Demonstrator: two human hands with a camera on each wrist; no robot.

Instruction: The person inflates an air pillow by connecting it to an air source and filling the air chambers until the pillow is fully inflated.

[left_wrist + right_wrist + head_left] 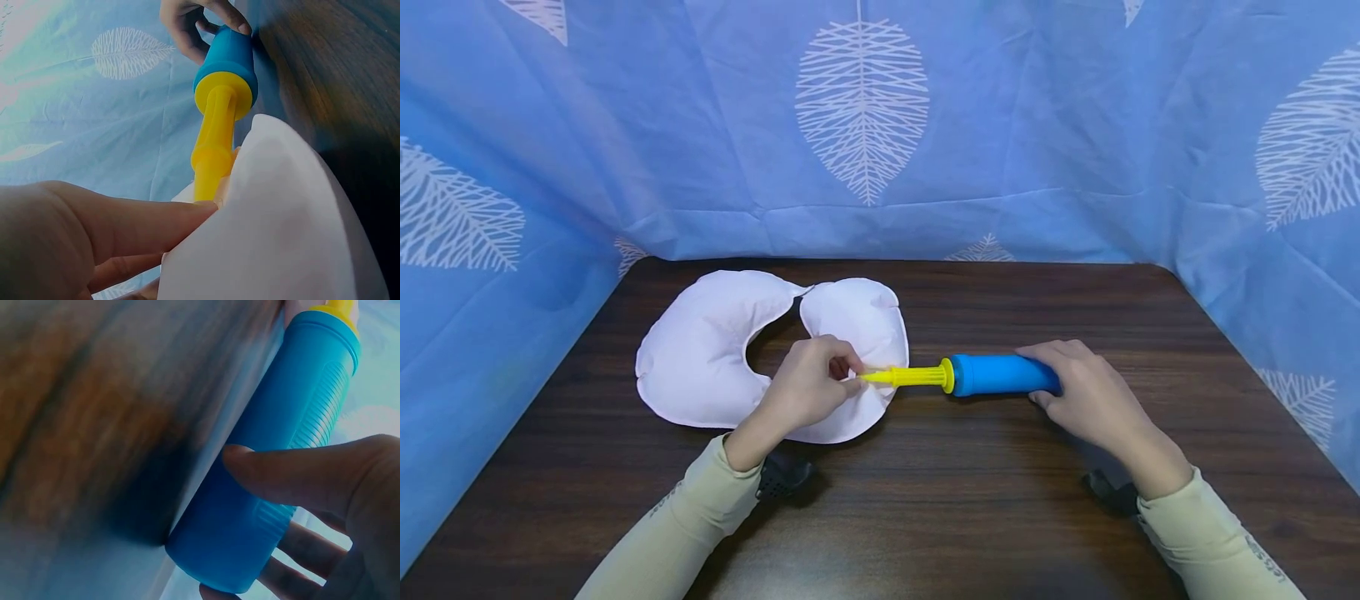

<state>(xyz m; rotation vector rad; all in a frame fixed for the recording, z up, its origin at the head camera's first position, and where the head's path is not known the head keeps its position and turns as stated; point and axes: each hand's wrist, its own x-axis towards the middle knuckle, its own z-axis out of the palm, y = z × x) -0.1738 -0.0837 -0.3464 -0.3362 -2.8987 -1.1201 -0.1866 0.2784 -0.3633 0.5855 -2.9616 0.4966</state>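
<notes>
A white inflatable U-shaped neck pillow [696, 354] lies puffed up on the table. Over its right arm my left hand [808, 382] pinches at the yellow nozzle tip of a hand pump [996, 375], where the tip meets the pillow. The left wrist view shows the thumb by the yellow nozzle [212, 159] and the white fabric [275, 219] beside it; the exact joint is hidden. To the right, my right hand [1093, 396] grips the far end of the blue pump barrel. In the right wrist view its thumb [294, 475] lies across the blue barrel [275, 412].
Beneath everything is a dark brown wooden table [985, 500] with rounded far corners. A blue curtain [1037, 125] with white leaf prints surrounds its back and sides. Dark wrist-worn cameras sit under both sleeves, close to the tabletop.
</notes>
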